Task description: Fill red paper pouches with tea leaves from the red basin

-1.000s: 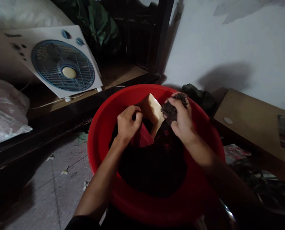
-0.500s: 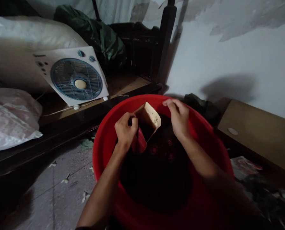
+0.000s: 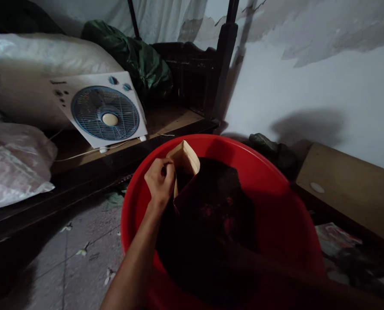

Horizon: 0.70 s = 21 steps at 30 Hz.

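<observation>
My left hand (image 3: pixel 159 178) pinches the near-left rim of a paper bag (image 3: pixel 188 157), which is tan inside and red outside. The bag's mouth faces up, and its lower part fades into shadow against a dark, loose heap (image 3: pixel 222 181) like soil or tea leaves. A large red plastic tub (image 3: pixel 272 193) holds the heap, with a few reddish bits on top. Low over the heap, in deep shadow, is my right hand (image 3: pixel 230 247); its fingers are too dark to make out.
A white box fan (image 3: pixel 109 118) stands on a wooden platform at the left, by stuffed plastic sacks (image 3: pixel 17 159). Beyond the tub rises a pale wall (image 3: pixel 314 86). A tan board (image 3: pixel 347 185) lies to the right. Small pale scraps (image 3: pixel 82 250) dot the floor.
My right hand has dropped from above the tub's far side down toward the heap, into shadow. The bag, still in my left hand, has shifted left and stands more upright.
</observation>
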Tool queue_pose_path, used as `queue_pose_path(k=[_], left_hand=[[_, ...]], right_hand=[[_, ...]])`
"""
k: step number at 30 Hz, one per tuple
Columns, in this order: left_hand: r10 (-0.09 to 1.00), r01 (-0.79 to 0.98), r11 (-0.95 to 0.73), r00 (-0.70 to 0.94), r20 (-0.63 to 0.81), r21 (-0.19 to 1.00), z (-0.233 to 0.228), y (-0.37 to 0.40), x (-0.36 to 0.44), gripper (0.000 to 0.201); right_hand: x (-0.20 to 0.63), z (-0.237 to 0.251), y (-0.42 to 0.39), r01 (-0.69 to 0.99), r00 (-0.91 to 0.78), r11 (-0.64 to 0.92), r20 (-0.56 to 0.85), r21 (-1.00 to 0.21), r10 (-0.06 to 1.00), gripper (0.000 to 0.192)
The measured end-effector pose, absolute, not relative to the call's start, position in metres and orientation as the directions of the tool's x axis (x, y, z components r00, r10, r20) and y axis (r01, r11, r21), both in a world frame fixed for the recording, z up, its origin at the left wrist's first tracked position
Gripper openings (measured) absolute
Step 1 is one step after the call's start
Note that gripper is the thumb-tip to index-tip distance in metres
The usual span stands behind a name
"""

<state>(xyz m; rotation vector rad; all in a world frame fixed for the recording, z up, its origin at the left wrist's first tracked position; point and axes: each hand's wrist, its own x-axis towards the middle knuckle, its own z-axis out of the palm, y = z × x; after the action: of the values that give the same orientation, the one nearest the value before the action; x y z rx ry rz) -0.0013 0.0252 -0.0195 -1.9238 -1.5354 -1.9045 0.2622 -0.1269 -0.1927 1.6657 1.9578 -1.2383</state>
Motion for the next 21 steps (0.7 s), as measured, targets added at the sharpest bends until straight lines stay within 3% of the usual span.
queue_pose_path(k=[3, 7, 10, 12, 15, 18, 21], left_hand=[[0.541, 0.631, -0.585, -0.163, 0.825, 0.509, -0.020, 0.023, 0.002, 0.016], [0.502, 0.629, -0.613, -0.158, 0.850, 0.479, -0.017, 0.019, 0.003, 0.017], [0.545, 0.619, -0.667, 0.026, 0.838, 0.415, -0.015, 0.018, 0.005, 0.019], [0.575, 0.599, -0.736, 0.304, 0.760, 0.317, -0.017, 0.018, 0.010, 0.027], [0.566, 0.539, -0.810, 0.614, 0.550, 0.231, -0.023, 0.016, 0.023, 0.039], [0.588, 0.531, -0.806, 0.671, 0.452, 0.260, -0.026, 0.012, 0.033, 0.045], [0.657, 0.581, -0.748, 0.576, 0.487, 0.322, -0.023, 0.010, 0.033, 0.044]], right_hand=[[0.263, -0.186, -0.126, 0.847, -0.356, -0.026, -0.603, -0.531, 0.714, 0.109], [0.254, -0.164, -0.112, 0.564, -0.481, -0.176, -0.494, -0.807, 0.724, 0.075], [0.240, -0.131, -0.088, 0.303, -0.283, -0.330, -0.416, -0.894, 0.864, 0.049], [0.232, -0.104, -0.066, 0.178, -0.085, -0.274, -0.292, -0.945, 0.953, 0.048], [0.225, -0.067, -0.038, 0.131, 0.012, -0.076, -0.075, -0.988, 0.997, 0.058], [0.217, -0.045, -0.024, 0.229, -0.026, 0.072, 0.068, -0.971, 0.997, 0.056], [0.206, -0.036, -0.021, 0.312, -0.073, 0.141, 0.125, -0.940, 0.990, 0.043]])
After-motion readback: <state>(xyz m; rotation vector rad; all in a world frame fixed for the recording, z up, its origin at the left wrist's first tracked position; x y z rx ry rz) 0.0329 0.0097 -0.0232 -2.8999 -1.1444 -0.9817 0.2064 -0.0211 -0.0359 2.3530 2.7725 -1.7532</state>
